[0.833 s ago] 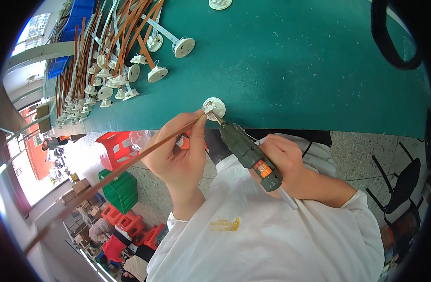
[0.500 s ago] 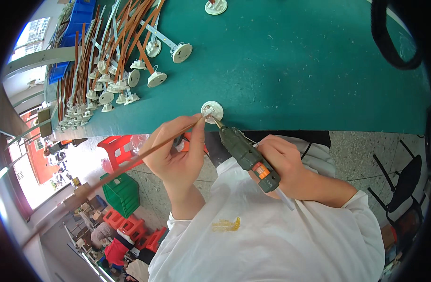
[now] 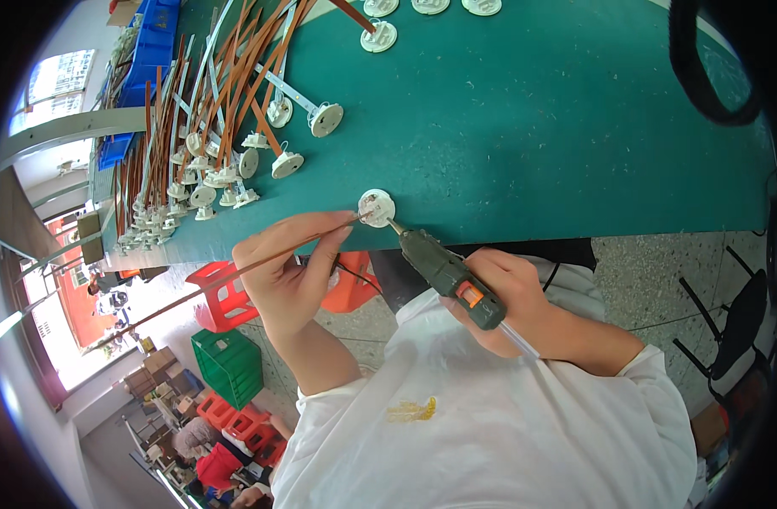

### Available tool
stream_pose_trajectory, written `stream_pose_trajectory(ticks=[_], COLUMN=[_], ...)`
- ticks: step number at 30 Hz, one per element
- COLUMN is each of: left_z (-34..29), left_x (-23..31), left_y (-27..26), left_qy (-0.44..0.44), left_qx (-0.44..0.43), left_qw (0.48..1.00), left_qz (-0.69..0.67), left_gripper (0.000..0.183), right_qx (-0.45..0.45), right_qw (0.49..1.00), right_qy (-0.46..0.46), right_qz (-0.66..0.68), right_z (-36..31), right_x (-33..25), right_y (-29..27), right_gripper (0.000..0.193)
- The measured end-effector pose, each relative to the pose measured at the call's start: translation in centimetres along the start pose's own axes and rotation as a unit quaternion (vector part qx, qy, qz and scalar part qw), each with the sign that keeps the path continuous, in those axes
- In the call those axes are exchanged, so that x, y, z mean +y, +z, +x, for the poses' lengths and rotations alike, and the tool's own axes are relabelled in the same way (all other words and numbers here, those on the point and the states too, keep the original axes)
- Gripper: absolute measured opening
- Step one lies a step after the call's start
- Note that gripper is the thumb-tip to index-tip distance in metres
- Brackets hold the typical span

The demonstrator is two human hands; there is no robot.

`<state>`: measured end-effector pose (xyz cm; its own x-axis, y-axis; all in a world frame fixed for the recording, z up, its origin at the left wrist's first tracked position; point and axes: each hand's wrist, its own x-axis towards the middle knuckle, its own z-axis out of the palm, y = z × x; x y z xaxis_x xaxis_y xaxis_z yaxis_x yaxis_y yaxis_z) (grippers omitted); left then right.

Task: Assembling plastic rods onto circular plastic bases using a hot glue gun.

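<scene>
Single head-worn fisheye view, looking steeply down from close above the near edge of the green table [image 3: 575,127]. Rim bends lines; the wearer's white shirt [image 3: 507,433] fills the bottom.

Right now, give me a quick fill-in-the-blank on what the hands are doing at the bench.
1. The right hand grips a dark green electric ____ with an orange switch.
2. Its tip meets a small white round ____ at the near table edge.
3. The left hand holds a long thin ____ strip.
4. The table top is ____ in colour.

Missing words: screwdriver; disc; brown; green
</scene>
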<state>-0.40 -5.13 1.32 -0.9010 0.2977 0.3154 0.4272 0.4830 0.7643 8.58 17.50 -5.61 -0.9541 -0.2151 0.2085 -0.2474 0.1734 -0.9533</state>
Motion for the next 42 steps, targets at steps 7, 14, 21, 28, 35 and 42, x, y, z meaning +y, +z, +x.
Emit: stream_pose_trajectory(ticks=[7,14,21,28,35,42], left_z=[-0.7,-0.4,-0.8,-0.3,0.3,0.4], left_x=[-0.2,0.4,1.0,1.4,1.5,1.4], left_y=[0.8,0.5,1.4,0.2,0.2,1.5], left_qy=[-0.003,0.023,-0.063,-0.004,0.016,0.021], left_qx=[0.045,0.042,0.069,-0.008,-0.052,0.022], left_qw=[0.999,0.995,0.995,1.0,0.999,0.999], left_qz=[0.001,0.089,-0.023,0.015,-0.001,0.032], left_gripper=[0.016,0.015,0.014,0.007,0.014,0.014], right_qx=[-0.019,-0.012,-0.023,-0.022,-0.035,-0.034], right_qw=[1.0,1.0,0.999,0.999,0.998,0.998], right_qy=[-0.01,-0.009,-0.036,-0.021,-0.034,-0.036], right_qz=[0.006,0.008,0.016,0.031,0.031,0.028], right_z=[0.2,0.6,0.6,0.5,0.3,0.4], right_x=[-0.1,-0.3,-0.5,-0.5,-0.4,-0.2], right_y=[-0.8,-1.7,-1.8,-2.0,-2.1,-1.9], right_gripper=[0.025,0.026,0.025,0.025,0.023,0.022])
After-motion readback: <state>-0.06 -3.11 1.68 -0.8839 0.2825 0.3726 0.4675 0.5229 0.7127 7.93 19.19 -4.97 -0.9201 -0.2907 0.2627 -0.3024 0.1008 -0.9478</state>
